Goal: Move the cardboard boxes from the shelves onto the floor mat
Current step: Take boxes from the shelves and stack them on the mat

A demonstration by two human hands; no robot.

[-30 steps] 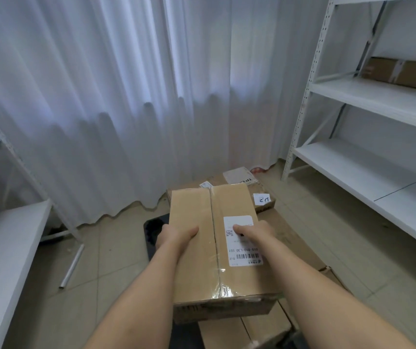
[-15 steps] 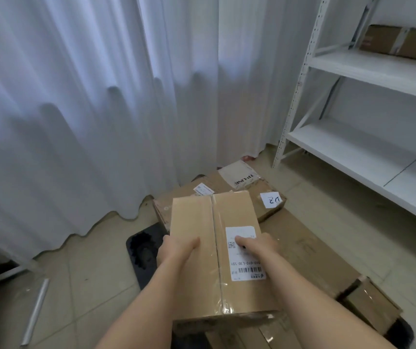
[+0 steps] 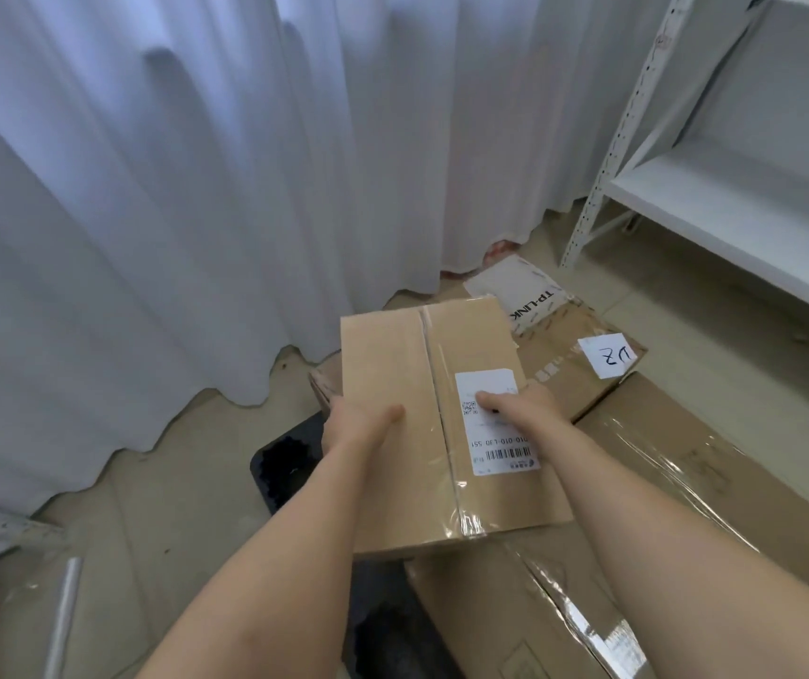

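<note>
We hold a brown rectangular cardboard box sealed with clear tape (image 3: 434, 423) between both hands: our left hand (image 3: 356, 426) grips its left edge, thumb lying on top, and our right hand (image 3: 522, 409) grips the right side, thumb pressed onto the white shipping label (image 3: 493, 423). Whether the box already rests on anything beneath our grip we cannot tell. Under and left of the grip lies the black floor mat (image 3: 285, 463). Just beyond the grip sits a flat cardboard box with a white "ZT" sticker (image 3: 584, 370); right of it, a long film-wrapped cardboard box (image 3: 716, 477); nearer us, another taped cardboard box (image 3: 530, 615). A white metal shelf unit (image 3: 716, 198) stands far right, white curtains (image 3: 172, 188) beyond.
</note>
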